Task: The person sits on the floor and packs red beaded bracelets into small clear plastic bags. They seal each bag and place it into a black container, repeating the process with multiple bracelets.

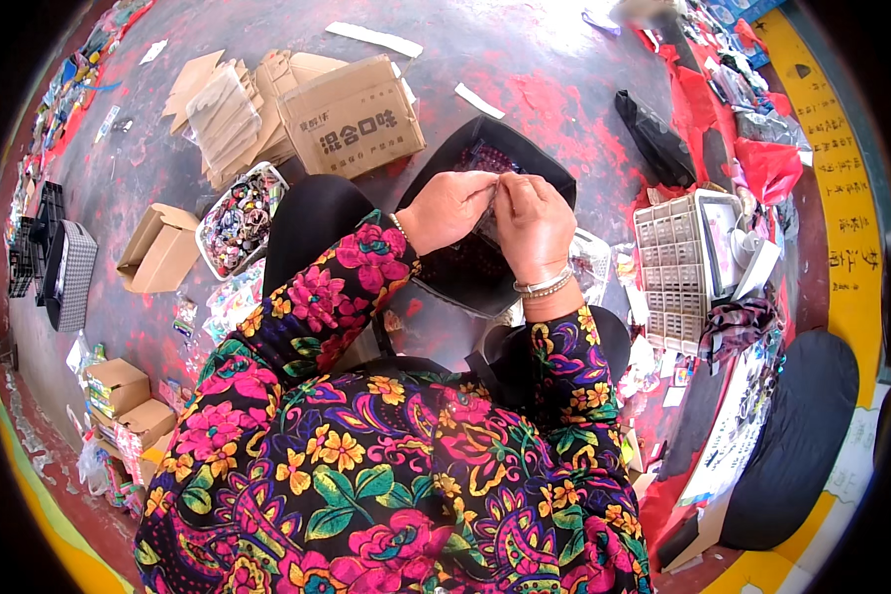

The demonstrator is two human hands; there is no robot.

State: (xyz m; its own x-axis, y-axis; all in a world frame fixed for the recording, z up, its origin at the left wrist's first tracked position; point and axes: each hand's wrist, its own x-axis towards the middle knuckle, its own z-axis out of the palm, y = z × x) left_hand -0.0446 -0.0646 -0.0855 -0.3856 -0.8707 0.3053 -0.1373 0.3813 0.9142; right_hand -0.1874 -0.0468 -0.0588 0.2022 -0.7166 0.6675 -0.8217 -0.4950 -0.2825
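Observation:
Both hands meet above a black open container (549, 176) between my knees, with dark reddish small pieces (492, 160) inside. My left hand (450, 210) is closed, its fingertips pinched together and pointing right. My right hand (536, 228) is closed too, its fingers bent down against the left fingertips. Something small, thin and greyish shows between them; the fingers cover most of it, so its kind cannot be made out. A bracelet circles each wrist, and the flowered sleeves reach up to them.
Flattened cardboard and a brown carton (351, 119) lie ahead on the left. A white basket of small colourful items (242, 220) and an open box (158, 249) are at my left. On the right stand a pale plastic crate (671, 267) and a black oval cushion (797, 441).

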